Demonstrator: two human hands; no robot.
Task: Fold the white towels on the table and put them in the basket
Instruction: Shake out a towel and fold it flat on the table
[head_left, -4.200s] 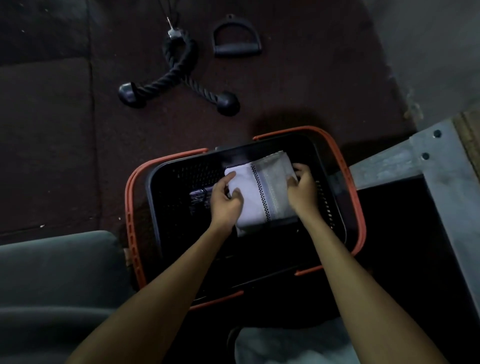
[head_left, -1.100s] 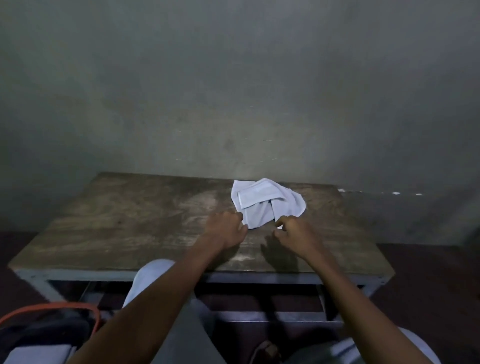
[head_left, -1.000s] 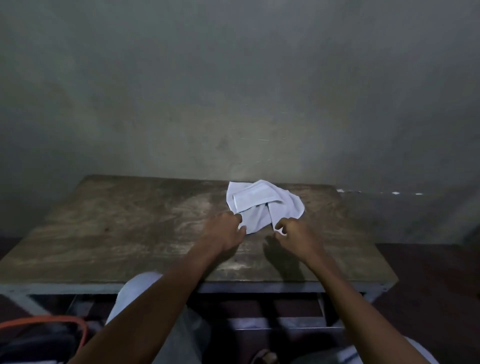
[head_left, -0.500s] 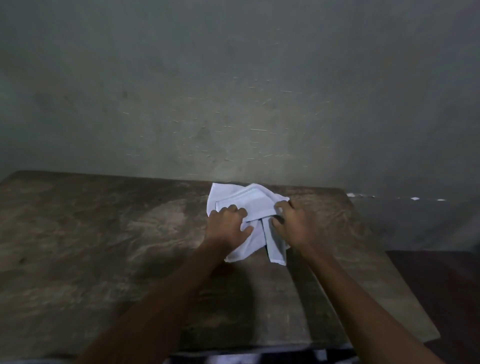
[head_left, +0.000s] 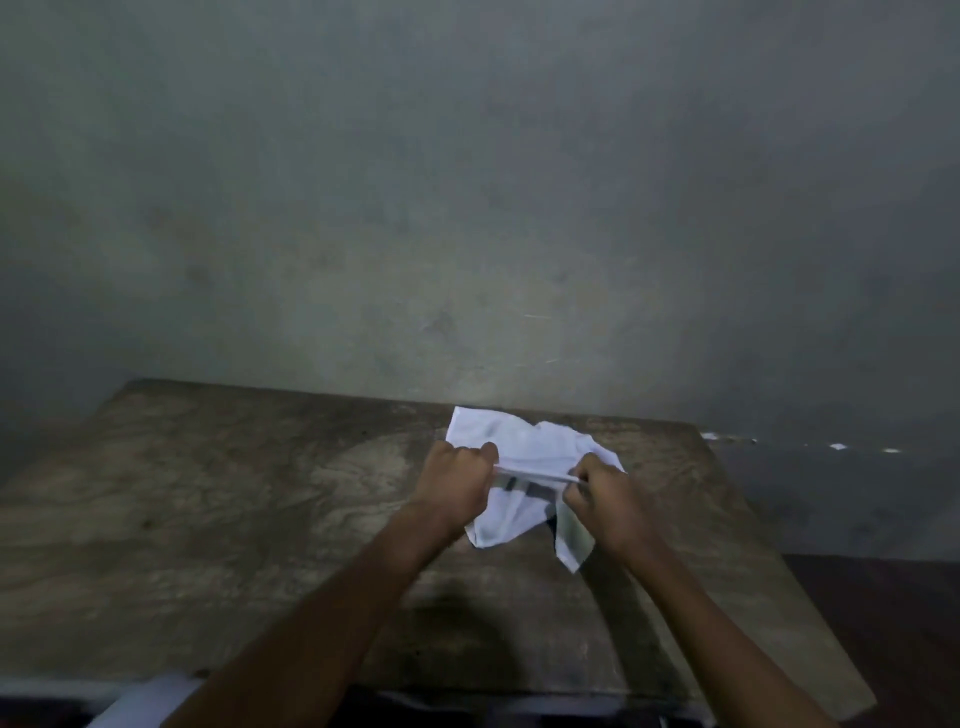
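Both hands grip one white towel toward the far right part of the table. The left hand has its fingers curled round the towel's left edge, and the right hand pinches the right end of the same edge, so a narrow hem runs taut between the two fists. The cloth is crumpled rather than flat: a rumpled bunch lies on the wood just beyond the knuckles, while two loose flaps hang toward the near side between the wrists (a short dark mark shows just under the stretched hem, too blurred to make out). The tabletop is worn, streaked wood, and behind it stands a plain grey wall.
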